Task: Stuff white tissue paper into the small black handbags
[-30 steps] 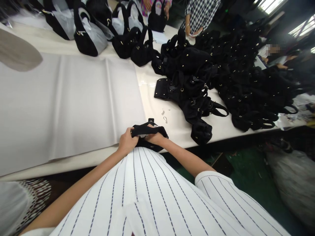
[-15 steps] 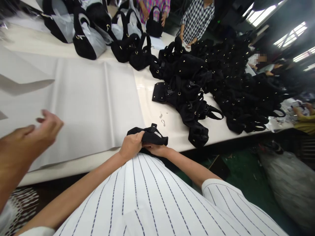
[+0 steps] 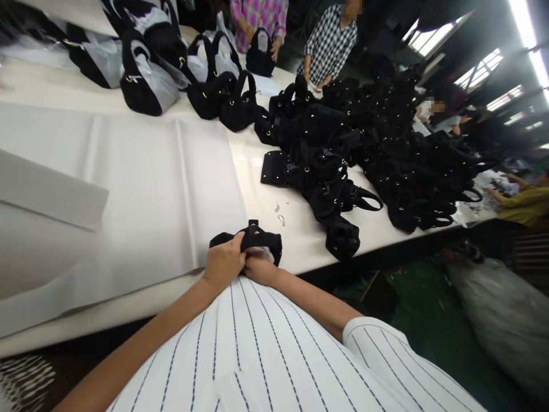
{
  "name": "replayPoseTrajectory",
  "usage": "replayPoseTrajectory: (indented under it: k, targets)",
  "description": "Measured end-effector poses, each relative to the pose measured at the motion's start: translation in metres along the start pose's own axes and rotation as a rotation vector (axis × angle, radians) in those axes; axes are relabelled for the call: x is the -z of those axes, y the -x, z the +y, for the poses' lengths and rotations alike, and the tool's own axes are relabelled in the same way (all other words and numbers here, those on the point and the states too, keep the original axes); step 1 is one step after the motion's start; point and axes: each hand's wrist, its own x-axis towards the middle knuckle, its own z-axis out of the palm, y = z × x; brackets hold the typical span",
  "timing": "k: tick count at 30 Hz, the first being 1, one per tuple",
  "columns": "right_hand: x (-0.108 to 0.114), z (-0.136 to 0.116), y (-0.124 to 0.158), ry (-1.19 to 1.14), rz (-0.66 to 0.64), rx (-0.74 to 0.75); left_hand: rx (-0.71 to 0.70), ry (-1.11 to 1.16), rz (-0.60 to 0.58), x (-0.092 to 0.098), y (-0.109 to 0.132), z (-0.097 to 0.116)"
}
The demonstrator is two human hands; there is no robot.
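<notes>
By the table [image 3: 300, 249], my left hand [image 3: 223, 262] grips black handbag [image 3: 269, 241]; right hand [image 3: 259, 270] at its mouth, hold hidden; slackening could drop it.

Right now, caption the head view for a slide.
Left hand grips a black fabric bag, right hand at its opening.

Passage is offered low over the grey sheet [image 3: 146, 189], left of the hands [image 3: 223, 264]; its left part is overlain by a loose sheet [image 3: 47, 186]; to the right, a narrow strip of tabletop [image 3: 302, 246] is dotted with small scraps [image 3: 281, 219]; beyond, the way is blocked by heaped black bags [image 3: 398, 154]; the far side is lined with handled bags [image 3: 139, 94].
</notes>
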Motion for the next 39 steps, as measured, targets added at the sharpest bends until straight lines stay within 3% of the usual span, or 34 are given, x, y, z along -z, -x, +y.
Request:
replayPoseTrajectory:
  k: [4, 7, 9, 16, 20, 23, 25, 29, 30, 31, 34, 37, 39]
  targets:
    - [0.02, -0.021, 0.013, -0.171, 0.21, 0.172, 0.248, -0.001, 0.051, 0.012, 0.008, -0.025]
    - [0.026, -0.028, 0.021, -0.207, 0.401, 0.017, 0.317, 0.026, 0.104, 0.015, 0.014, -0.04]
    - [0.026, -0.03, 0.023, -0.176, 0.456, -0.091, 0.278, 0.063, 0.146, 0.014, 0.017, -0.043]
    - [0.001, -0.013, 0.026, -0.144, 0.409, -0.18, -0.194, 0.145, 0.154, 0.0, 0.042, -0.041]
    - [-0.005, 0.008, 0.023, -0.134, 0.242, 0.03, -0.264, 0.222, 0.09, -0.005, 0.056, -0.05]
    - [0.0, 0.021, 0.013, -0.194, 0.131, 0.154, -0.26, 0.294, -0.02, 0.002, 0.056, -0.053]
    - [0.005, 0.028, 0.008, -0.252, 0.111, 0.203, -0.224, 0.338, -0.13, 0.015, 0.048, -0.056]
    - [0.012, 0.032, 0.008, -0.305, 0.091, 0.271, -0.144, 0.54, -0.517, 0.044, 0.013, -0.073]
    - [0.013, 0.032, 0.009, -0.295, 0.085, 0.275, -0.089, 0.573, -0.537, 0.045, 0.001, -0.077]
    - [0.014, 0.031, 0.01, -0.283, 0.084, 0.278, -0.008, 0.57, -0.486, 0.044, -0.012, -0.08]
    - [0.013, 0.028, 0.011, -0.272, 0.111, 0.289, 0.244, 0.393, -0.183, 0.019, -0.047, -0.077]
    - [0.009, 0.026, 0.013, -0.292, 0.157, 0.285, 0.285, 0.283, -0.18, -0.012, -0.067, -0.059]
    - [0.004, 0.024, 0.019, -0.298, 0.24, 0.202, 0.266, 0.257, -0.155, -0.023, -0.069, -0.047]
